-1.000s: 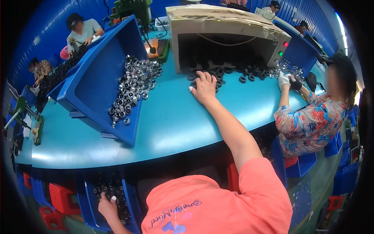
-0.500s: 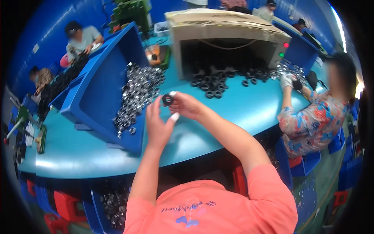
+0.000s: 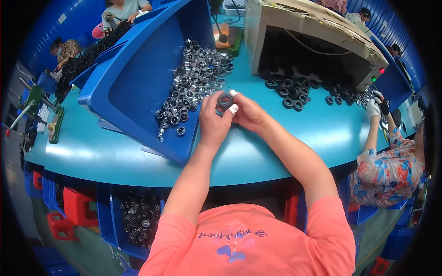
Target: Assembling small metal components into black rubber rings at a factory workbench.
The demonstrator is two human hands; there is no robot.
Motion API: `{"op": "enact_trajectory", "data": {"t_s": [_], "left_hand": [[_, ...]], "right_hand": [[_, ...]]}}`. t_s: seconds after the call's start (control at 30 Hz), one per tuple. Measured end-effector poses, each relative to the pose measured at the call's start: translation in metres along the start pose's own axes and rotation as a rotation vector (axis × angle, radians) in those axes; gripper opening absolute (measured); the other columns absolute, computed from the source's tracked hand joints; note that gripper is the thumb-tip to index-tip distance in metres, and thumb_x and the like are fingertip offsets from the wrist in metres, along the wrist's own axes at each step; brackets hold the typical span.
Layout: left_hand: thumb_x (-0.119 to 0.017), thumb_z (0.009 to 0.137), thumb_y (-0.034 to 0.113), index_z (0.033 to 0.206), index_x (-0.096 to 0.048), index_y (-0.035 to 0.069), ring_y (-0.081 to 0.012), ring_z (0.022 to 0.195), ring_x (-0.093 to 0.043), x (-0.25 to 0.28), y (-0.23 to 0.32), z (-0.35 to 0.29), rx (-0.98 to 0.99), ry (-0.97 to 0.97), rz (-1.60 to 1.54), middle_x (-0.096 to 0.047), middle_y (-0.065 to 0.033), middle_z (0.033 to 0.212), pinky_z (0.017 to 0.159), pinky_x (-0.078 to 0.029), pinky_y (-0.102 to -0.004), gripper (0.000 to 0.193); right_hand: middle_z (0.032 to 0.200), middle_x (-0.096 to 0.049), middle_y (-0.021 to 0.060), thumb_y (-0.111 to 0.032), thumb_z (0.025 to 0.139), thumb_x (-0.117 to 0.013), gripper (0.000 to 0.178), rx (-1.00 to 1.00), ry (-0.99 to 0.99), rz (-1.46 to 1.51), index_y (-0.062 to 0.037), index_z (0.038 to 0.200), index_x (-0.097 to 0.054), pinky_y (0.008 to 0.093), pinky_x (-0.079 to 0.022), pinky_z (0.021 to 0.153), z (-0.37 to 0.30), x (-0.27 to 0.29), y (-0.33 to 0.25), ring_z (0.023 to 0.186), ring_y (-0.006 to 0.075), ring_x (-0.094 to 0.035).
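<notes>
A small black ring (image 3: pixel 225 100), its round hole facing up at me, is held above the turquoise table between both my hands. My left hand (image 3: pixel 213 125) is closed with its fingers along the ring's left side and its thumb, capped in a white finger cover, at the lower right. From the other side my right hand (image 3: pixel 251 114) closes in with bent fingers, a white cover on one digit near the ring's top right edge. Shiny metal pieces (image 3: pixel 195 73) are heaped just beyond my left hand, spilling from a tipped blue bin (image 3: pixel 131 78).
A beige box (image 3: pixel 317 23) with a dark opening stands at the back, black rings (image 3: pixel 290 92) piled before it. At right, a co-worker's gloved hand (image 3: pixel 373 109) handles parts. A blue crate (image 3: pixel 108 216) of round parts and a red stool (image 3: pixel 78 207) are below the turquoise table (image 3: pixel 110 165).
My view has shifted, so the bin and box sit higher and farther right. My left hand, spread beside the ring before, has closed in on it, and its thumb has come up to it.
</notes>
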State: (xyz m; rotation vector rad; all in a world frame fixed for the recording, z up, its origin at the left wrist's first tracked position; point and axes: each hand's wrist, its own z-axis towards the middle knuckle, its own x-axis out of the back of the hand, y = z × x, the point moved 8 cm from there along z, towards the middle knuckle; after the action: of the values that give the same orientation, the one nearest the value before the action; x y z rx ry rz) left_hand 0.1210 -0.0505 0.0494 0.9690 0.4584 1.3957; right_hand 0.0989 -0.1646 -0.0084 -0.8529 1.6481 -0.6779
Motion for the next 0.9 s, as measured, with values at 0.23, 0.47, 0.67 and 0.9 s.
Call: {"op": "enact_trajectory", "data": {"t_s": [0.23,0.47,0.67,0.9], "left_hand": [[-0.079,0.079,0.007,0.120,-0.064,0.009,-0.0141,0.092,-0.059,0.011,0.001,0.003,-0.031,0.089,0.037,-0.055,-0.0048,0.113,0.058,-0.050,-0.0233,0.044],[-0.074,0.082,0.000,0.126,-0.061,0.004,-0.0130,0.096,-0.061,0.002,-0.006,0.003,0.046,-0.004,-0.163,-0.060,-0.0051,0.109,0.066,-0.055,-0.0250,0.046],[-0.067,0.085,-0.005,0.134,-0.052,0.001,-0.0139,0.101,-0.062,-0.017,-0.035,-0.002,0.375,-0.069,-0.734,-0.061,-0.0069,0.110,0.074,-0.058,-0.0291,0.052],[-0.058,0.085,-0.005,0.141,-0.045,0.000,-0.0192,0.106,-0.060,-0.022,-0.049,-0.001,0.508,-0.094,-1.090,-0.059,-0.0133,0.121,0.091,-0.052,-0.0341,0.058]], "right_hand": [[0.126,-0.063,0.0086,-0.026,0.088,-0.068,0.032,0.580,0.276,-1.295,-0.0116,0.116,-0.070,0.0419,-0.050,0.091,0.029,0.020,-0.044,0.105,0.0308,-0.061],[0.124,-0.061,0.0086,-0.020,0.077,-0.075,0.041,0.784,0.338,-1.586,-0.0182,0.118,-0.070,0.0435,-0.047,0.090,0.039,-0.006,-0.025,0.114,0.0329,-0.055],[0.116,-0.062,0.0101,-0.021,0.075,-0.076,0.034,0.781,0.413,-1.543,-0.0198,0.109,-0.072,0.0454,-0.048,0.089,0.053,0.016,-0.022,0.107,0.0333,-0.058],[0.103,-0.060,0.0090,-0.021,0.075,-0.075,0.018,0.728,0.511,-1.621,-0.0184,0.092,-0.070,0.0470,-0.051,0.081,0.050,0.006,-0.030,0.100,0.0317,-0.061]]}}
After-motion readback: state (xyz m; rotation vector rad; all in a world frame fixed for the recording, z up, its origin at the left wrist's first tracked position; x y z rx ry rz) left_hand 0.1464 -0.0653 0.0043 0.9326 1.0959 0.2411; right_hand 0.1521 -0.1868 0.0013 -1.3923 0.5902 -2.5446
